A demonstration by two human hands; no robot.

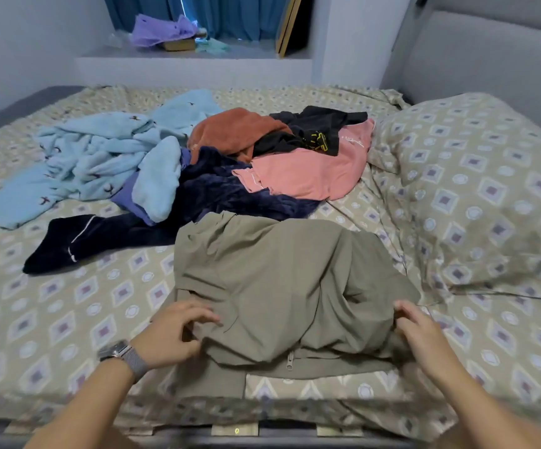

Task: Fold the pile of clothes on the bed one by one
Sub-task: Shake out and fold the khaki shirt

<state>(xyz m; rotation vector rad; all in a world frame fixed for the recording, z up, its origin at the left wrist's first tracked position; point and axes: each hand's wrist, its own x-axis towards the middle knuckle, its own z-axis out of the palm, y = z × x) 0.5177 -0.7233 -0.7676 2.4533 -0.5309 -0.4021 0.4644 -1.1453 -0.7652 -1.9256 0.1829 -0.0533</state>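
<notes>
the olive-green garment (pixel 282 286) lies spread on the near part of the bed (pixel 68 319), apart from the pile of clothes (pixel 223 157) farther back, and it looks like the piece now being folded. the left hand (pixel 175 332) pinches its near left edge with fingers curled into the cloth; the right hand (pixel 424 332) lies at the near right edge, and its fingertips seem to nip the fabric, though motion blur keeps me from being sure of that.

to do this step well, i'd pull both edges outward evenly so the bunched middle goes flat, get the zipper (pixel 290 361) running straight (it sits crooked near the front hem), then bring one side over the other — smoothing before creasing, not after.

room is decent: patterned sheet shows to the left of the garment and in front of it. to the right the pillow (pixel 476 196) crowds close, so a fold toward the left is probably easier. the dark navy piece (pixel 107 238) reaches just beside the garment's far left corner — i'd keep that from getting caught under. the near edge of the bed is close below the hem, so the fabric could slide off there.
</notes>
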